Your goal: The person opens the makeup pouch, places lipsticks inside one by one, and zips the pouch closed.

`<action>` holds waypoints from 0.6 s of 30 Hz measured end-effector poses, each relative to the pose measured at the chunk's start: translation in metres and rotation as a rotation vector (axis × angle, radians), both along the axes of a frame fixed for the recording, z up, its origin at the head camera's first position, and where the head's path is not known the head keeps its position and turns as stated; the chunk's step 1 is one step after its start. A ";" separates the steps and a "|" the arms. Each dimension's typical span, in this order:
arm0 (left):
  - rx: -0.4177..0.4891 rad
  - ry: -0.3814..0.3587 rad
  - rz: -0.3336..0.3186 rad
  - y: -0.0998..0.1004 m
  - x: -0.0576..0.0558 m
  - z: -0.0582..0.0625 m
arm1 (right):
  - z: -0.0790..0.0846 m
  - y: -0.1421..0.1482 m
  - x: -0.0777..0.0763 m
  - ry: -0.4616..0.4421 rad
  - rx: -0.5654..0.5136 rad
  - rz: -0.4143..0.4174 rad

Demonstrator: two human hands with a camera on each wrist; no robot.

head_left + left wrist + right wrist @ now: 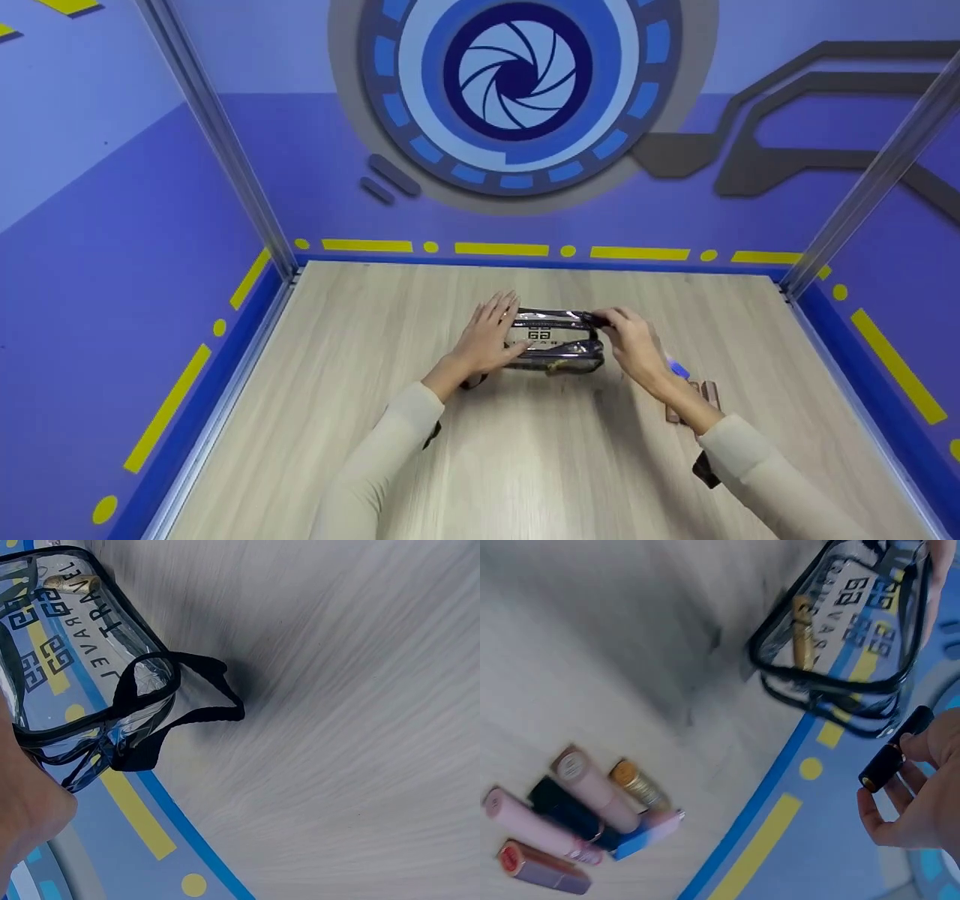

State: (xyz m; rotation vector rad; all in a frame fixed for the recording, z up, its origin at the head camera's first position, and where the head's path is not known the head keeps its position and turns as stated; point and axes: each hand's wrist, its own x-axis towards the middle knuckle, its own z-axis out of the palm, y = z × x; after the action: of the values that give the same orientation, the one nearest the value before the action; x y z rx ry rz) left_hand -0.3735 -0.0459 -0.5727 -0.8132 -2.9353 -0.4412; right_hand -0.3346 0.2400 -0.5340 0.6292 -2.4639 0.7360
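Note:
A clear cosmetic bag (555, 346) with black trim and printed lettering stands on the table in the head view. A gold lipstick tube (802, 634) shows through its wall. My left hand (486, 337) rests on the bag's left end, fingers straight and spread, thumb over the front side; the left wrist view shows little of this hand. At the opposite end, my right hand (630, 341) pinches a black lipstick (895, 750) with a gold band between thumb and fingers, beside the bag's upper rim. A black strap loop (202, 716) sticks out from one end of the bag.
Several cosmetic tubes lie on the table under my right forearm, among them a pink tube (540, 825), a dark tube (570, 810), a gold tube (639, 784) and a blue-ended piece (649, 832). A patterned blue wall (510, 225) stands behind the table (510, 465).

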 end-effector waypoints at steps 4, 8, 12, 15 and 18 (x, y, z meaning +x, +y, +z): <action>-0.004 0.009 -0.003 -0.001 0.000 0.000 | 0.005 -0.016 0.002 -0.044 0.046 0.065; 0.001 0.009 -0.007 -0.001 0.001 0.001 | 0.003 -0.030 0.000 -0.023 0.096 0.131; -0.005 0.013 -0.013 -0.002 0.002 0.001 | 0.002 -0.039 -0.003 0.002 0.183 0.130; -0.009 0.009 -0.009 -0.001 0.002 0.001 | 0.005 -0.045 -0.004 -0.040 0.264 0.097; -0.008 0.005 -0.002 -0.001 0.000 0.001 | 0.007 -0.051 -0.005 -0.105 0.318 0.072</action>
State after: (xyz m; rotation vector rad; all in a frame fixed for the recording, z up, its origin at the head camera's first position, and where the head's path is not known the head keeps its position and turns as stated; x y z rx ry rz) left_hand -0.3730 -0.0466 -0.5719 -0.8172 -2.9341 -0.4268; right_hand -0.3395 0.1893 -0.5267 0.8166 -2.6939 0.4139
